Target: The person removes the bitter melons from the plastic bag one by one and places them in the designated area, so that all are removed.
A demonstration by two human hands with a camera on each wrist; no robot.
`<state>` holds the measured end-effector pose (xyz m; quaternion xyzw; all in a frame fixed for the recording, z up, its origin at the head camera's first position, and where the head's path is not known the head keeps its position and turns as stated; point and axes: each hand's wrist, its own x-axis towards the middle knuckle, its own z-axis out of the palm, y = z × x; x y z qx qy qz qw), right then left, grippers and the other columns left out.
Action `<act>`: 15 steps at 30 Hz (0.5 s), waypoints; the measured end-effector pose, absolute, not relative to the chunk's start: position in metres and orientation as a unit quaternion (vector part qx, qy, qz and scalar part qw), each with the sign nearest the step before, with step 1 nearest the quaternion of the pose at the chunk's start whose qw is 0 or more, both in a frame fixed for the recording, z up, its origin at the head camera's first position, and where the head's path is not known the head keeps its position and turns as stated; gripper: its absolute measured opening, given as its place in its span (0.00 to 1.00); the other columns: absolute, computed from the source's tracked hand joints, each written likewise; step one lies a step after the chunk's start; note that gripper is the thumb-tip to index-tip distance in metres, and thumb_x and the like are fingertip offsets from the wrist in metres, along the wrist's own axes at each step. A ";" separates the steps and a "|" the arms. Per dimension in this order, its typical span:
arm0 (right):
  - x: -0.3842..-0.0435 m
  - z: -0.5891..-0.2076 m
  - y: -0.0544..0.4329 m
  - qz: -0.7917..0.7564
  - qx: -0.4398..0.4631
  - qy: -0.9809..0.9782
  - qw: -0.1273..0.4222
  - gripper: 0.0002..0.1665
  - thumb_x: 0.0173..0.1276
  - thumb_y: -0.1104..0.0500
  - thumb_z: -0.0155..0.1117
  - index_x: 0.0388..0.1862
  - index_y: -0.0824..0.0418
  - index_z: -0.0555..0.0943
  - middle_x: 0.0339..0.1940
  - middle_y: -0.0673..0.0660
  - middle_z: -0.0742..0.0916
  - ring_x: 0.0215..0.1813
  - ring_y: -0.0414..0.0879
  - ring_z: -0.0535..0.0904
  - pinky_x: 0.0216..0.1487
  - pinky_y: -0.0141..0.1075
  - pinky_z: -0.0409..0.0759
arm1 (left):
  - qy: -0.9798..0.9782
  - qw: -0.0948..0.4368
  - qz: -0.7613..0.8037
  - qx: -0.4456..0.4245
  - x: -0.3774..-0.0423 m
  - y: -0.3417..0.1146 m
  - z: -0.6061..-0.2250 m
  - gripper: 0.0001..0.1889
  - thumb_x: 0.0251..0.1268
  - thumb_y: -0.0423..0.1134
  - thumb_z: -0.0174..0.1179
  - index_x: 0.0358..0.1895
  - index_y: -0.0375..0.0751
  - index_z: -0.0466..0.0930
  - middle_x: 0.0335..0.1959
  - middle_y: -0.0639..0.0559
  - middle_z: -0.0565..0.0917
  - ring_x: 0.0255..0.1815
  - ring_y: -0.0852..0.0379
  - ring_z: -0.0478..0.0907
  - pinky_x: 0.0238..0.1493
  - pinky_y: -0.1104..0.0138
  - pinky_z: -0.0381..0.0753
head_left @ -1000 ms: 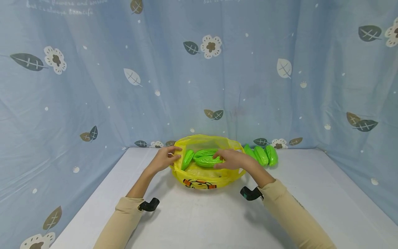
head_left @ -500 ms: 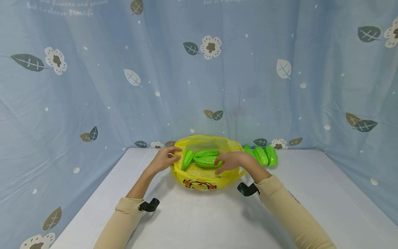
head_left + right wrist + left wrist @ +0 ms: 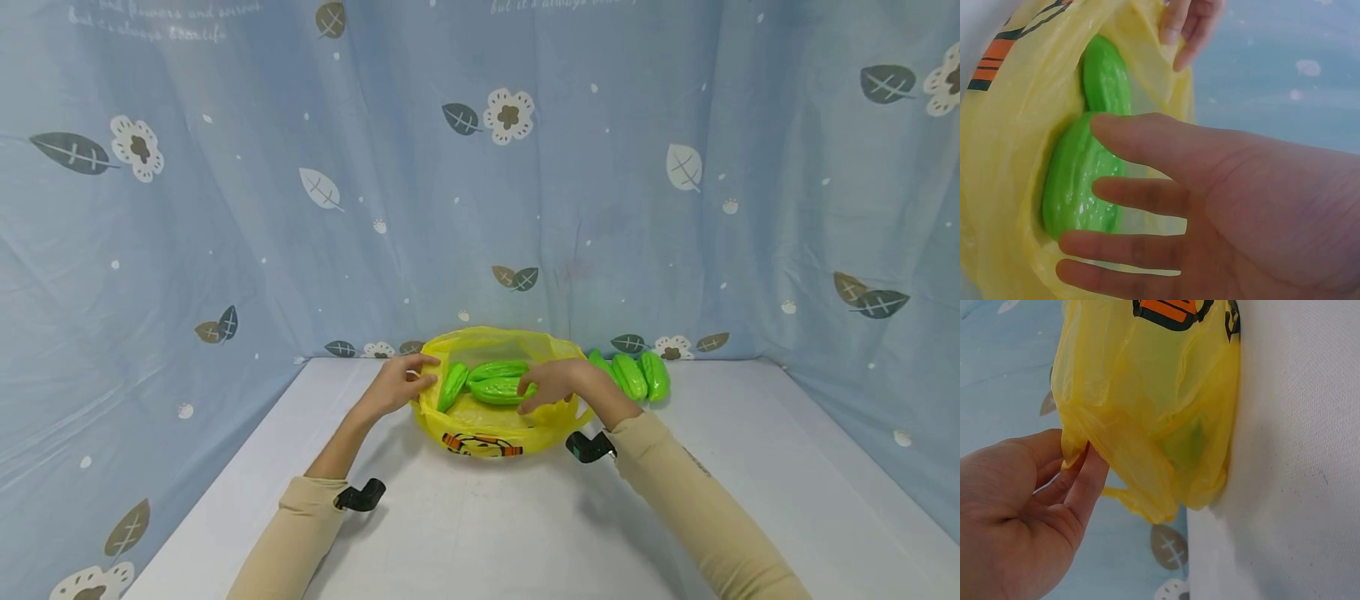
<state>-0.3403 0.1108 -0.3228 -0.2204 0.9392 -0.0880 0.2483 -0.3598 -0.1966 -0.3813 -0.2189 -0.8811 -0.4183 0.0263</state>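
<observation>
Blue patterned curtain (image 3: 465,183) behind, white table (image 3: 480,525) below. Yellow bag (image 3: 543,439) sits near the table's far edge, three green gourds (image 3: 498,392) inside; three loose gourds (image 3: 630,375) just right of it. From my station: left hand (image 3: 393,385) pinches the bag's rim; right hand (image 3: 555,387), fingers loosely spread at the mouth, grasps nothing. I'd hold the rim wide, right wrist clear of it. Right wrist view gives the palm, hidden from the head camera; left wrist view, the pinch from outside.

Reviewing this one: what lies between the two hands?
In the head view, three green cucumber-shaped items inside the yellow bag lie between the left hand and right hand.
</observation>
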 end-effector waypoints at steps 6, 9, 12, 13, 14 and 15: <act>-0.346 -0.322 0.109 -0.082 -0.206 0.943 0.246 0.33 0.70 0.40 0.60 0.69 0.50 0.72 0.74 0.57 0.69 0.54 0.49 0.78 0.53 0.47 0.82 | -0.880 0.024 -0.420 -0.221 -0.361 -0.196 -0.381 0.18 0.70 0.38 0.59 0.61 0.41 0.78 0.52 0.38 0.78 0.41 0.52 0.85 0.32 0.66 0.87; -0.349 -0.323 0.107 -0.079 -0.205 0.945 0.243 0.32 0.71 0.40 0.59 0.70 0.51 0.72 0.74 0.57 0.70 0.56 0.50 0.78 0.52 0.46 0.83 | -0.879 0.026 -0.420 -0.222 -0.361 -0.196 -0.381 0.18 0.70 0.38 0.60 0.61 0.41 0.78 0.51 0.39 0.79 0.41 0.52 0.84 0.32 0.66 0.87; -0.353 -0.324 0.104 -0.075 -0.213 0.947 0.231 0.32 0.71 0.41 0.59 0.70 0.52 0.72 0.73 0.57 0.71 0.57 0.51 0.78 0.50 0.46 0.83 | -0.880 0.026 -0.419 -0.222 -0.359 -0.197 -0.382 0.18 0.70 0.38 0.60 0.61 0.40 0.78 0.50 0.39 0.80 0.42 0.52 0.84 0.32 0.66 0.87; -0.354 -0.324 0.104 -0.078 -0.213 0.947 0.226 0.32 0.71 0.41 0.59 0.70 0.53 0.72 0.73 0.57 0.71 0.56 0.51 0.78 0.50 0.46 0.83 | -0.881 0.027 -0.417 -0.223 -0.360 -0.197 -0.382 0.19 0.70 0.38 0.59 0.61 0.40 0.78 0.50 0.39 0.80 0.42 0.52 0.84 0.32 0.66 0.87; -0.354 -0.324 0.103 -0.084 -0.213 0.948 0.222 0.32 0.72 0.42 0.59 0.70 0.54 0.71 0.72 0.58 0.72 0.56 0.51 0.78 0.50 0.47 0.83 | -0.882 0.027 -0.415 -0.222 -0.360 -0.196 -0.381 0.19 0.70 0.38 0.59 0.61 0.40 0.78 0.51 0.39 0.80 0.42 0.52 0.84 0.32 0.67 0.87; -0.355 -0.325 0.103 -0.090 -0.214 0.948 0.216 0.33 0.72 0.42 0.59 0.70 0.54 0.71 0.72 0.58 0.73 0.55 0.52 0.79 0.50 0.47 0.83 | -0.883 0.026 -0.414 -0.222 -0.360 -0.196 -0.380 0.19 0.70 0.38 0.59 0.62 0.39 0.78 0.51 0.39 0.81 0.42 0.52 0.84 0.32 0.67 0.87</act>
